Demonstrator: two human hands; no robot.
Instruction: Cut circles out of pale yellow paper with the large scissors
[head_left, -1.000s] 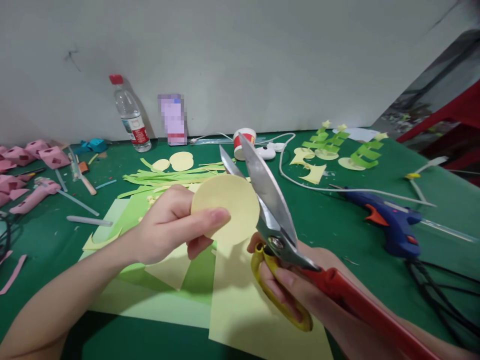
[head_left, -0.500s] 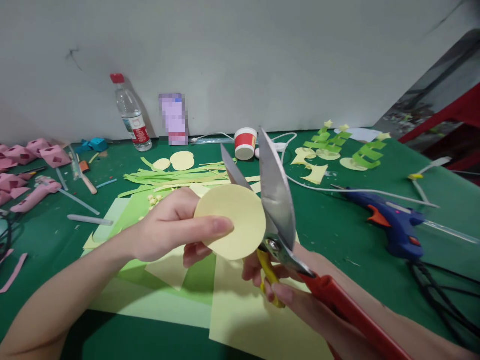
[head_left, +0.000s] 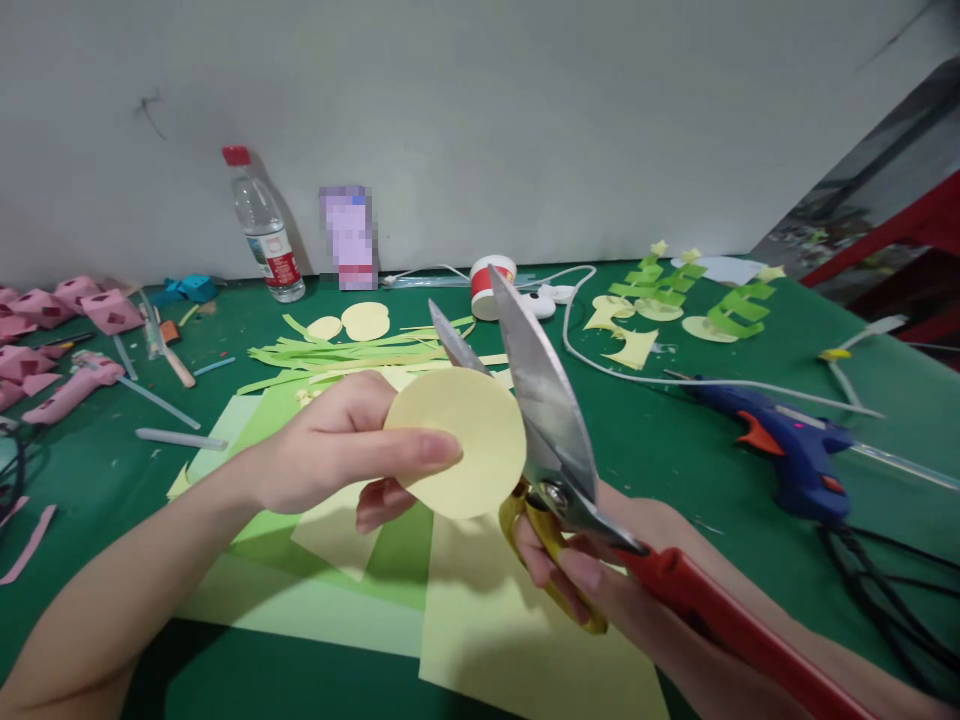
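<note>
My left hand (head_left: 337, 450) pinches a pale yellow paper disc (head_left: 469, 470), thumb on its face and fingers behind. In my right hand (head_left: 600, 570) is a pair of large scissors (head_left: 546, 400) with silver blades, a red handle and a yellow finger loop. The blades stand apart and point up and away, close against the disc's right edge; whether they touch the paper I cannot tell. Under both hands lie green paper sheets (head_left: 300, 600) and a pale yellow sheet (head_left: 487, 640). Green paper strips (head_left: 352, 352) and cut yellow discs (head_left: 366, 321) lie beyond.
A blue glue gun (head_left: 795, 450) with black cable lies at right. Behind stand a water bottle (head_left: 266, 235), a phone (head_left: 349, 240) and a tipped paper cup (head_left: 487, 290). Green paper plants (head_left: 739, 310) are at back right, pink folded pieces (head_left: 112, 310) at left. A white cable (head_left: 675, 381) crosses the table.
The scissors' blade tips have swung slightly left and down, and their yellow loop has shifted right and shows more. The disc has moved slightly left with my left hand.
</note>
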